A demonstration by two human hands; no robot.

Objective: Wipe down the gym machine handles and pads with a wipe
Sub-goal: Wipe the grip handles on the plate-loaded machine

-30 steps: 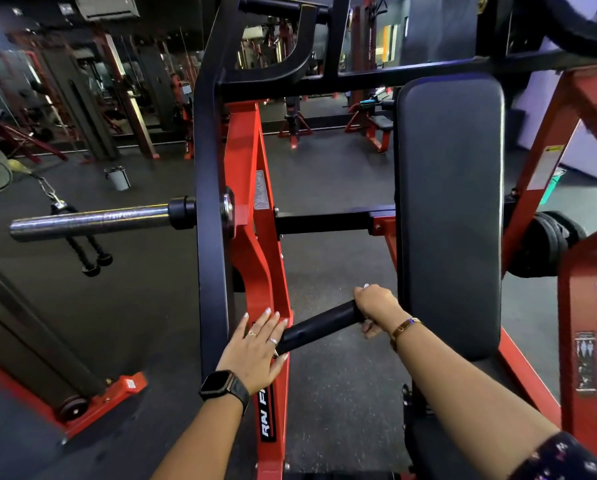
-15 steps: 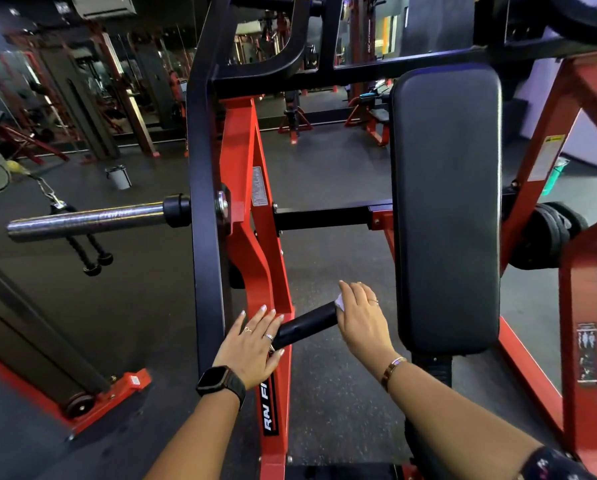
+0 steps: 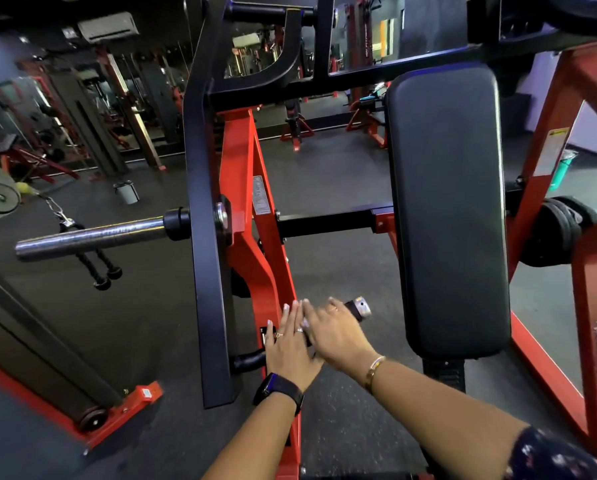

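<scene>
My left hand [image 3: 291, 351] lies flat, fingers straight, on the red frame [image 3: 238, 161]. My right hand [image 3: 336, 332] covers the black handle [image 3: 353, 307], wipe hidden beneath; blur hides whether those fingers curl. Best to wrap fully and twist outward

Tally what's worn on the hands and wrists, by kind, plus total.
Rings: 3 (two on the left hand, one on the right hand)
Smartwatch: 1, left wrist
Bracelet: 1, right wrist
Total: 5
</scene>
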